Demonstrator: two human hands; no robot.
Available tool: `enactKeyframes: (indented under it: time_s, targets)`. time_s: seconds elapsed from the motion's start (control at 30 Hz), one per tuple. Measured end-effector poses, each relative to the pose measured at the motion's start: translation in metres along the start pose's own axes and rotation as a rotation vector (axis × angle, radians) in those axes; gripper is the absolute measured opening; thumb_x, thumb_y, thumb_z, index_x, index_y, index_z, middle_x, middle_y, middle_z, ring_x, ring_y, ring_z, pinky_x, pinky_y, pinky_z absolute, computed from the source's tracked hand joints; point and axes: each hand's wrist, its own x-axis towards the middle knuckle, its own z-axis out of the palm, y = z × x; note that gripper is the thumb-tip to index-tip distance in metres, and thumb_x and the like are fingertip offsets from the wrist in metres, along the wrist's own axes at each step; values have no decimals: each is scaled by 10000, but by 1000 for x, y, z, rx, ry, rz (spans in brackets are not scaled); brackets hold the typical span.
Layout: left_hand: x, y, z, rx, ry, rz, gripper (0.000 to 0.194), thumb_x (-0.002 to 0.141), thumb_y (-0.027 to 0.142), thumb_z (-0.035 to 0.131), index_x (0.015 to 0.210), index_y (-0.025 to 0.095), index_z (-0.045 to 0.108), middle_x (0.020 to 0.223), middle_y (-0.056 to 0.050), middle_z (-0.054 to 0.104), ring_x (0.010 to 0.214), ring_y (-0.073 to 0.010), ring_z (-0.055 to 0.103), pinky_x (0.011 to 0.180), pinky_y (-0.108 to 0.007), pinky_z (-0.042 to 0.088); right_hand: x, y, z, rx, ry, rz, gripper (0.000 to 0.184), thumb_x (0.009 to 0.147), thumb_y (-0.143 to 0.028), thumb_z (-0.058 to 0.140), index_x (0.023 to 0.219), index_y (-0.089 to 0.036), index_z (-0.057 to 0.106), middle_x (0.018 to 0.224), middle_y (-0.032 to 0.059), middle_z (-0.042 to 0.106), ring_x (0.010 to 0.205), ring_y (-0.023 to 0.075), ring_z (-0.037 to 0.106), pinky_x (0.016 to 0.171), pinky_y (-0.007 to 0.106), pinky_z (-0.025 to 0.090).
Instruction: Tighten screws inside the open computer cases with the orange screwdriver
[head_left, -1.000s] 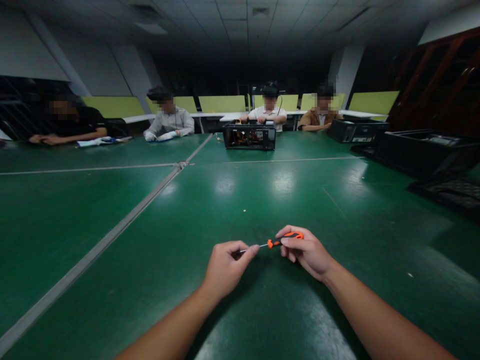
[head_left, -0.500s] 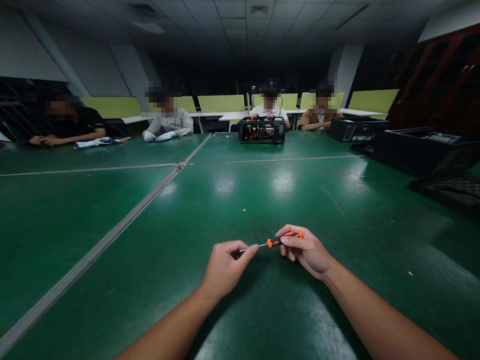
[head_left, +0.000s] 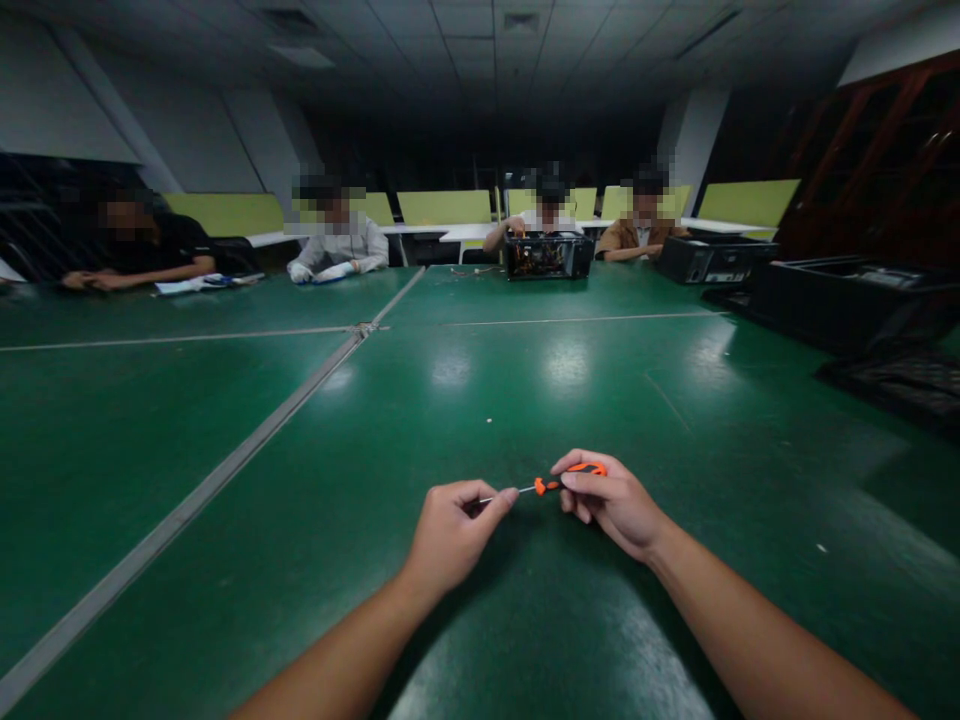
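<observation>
A screwdriver [head_left: 551, 483] with an orange and black handle lies between my two hands, above the green table [head_left: 315, 560]. Its handle is pinched in my right hand [head_left: 607, 500], thumb on the near side and fingers behind. My left hand [head_left: 457, 525] closes thumb and finger on the thin metal shaft. The shaft slants slightly down to the left, and its tip is partly hidden by the left fingers.
Across the table a person handles an open computer case [head_left: 547, 256]. More black cases [head_left: 716, 258] stand at the right, with a dark panel [head_left: 900, 385] nearer. Other people sit along the far side. A grey seam strip [head_left: 225, 470] crosses the table.
My hands and the screwdriver hold still. Across the table, the open computer case has shifted right and turned a little, and that person's hand has moved to its left top edge.
</observation>
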Motion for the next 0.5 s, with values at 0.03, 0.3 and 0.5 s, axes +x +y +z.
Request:
enactKeyframes:
  time_s: [0.03, 0.3, 0.5]
  targets:
    - [0, 0, 0, -2, 1, 0, 408, 812, 475, 642, 596, 132, 685, 513, 18, 533, 509, -105, 441, 510, -224, 305, 0, 0, 0, 0, -1, 1, 208, 736, -283, 710, 870, -137, 648, 566, 15, 626, 436, 76, 455, 428, 185, 277]
    - [0, 1, 1, -30, 2, -1, 412, 809, 469, 645, 574, 133, 676, 493, 22, 515, 496, -100, 417, 492, -217, 293, 1, 1, -1, -3, -5, -3, 206, 744, -287, 708, 872, -136, 649, 573, 16, 627, 438, 76, 454, 428, 184, 286]
    - [-1, 1, -1, -25, -8, 0, 413, 812, 482, 641, 592, 136, 689, 505, 16, 537, 503, -108, 441, 494, -215, 310, 0, 1, 0, -8, -2, -5, 202, 748, -289, 714, 872, -142, 654, 575, 15, 628, 441, 81, 455, 427, 189, 287]
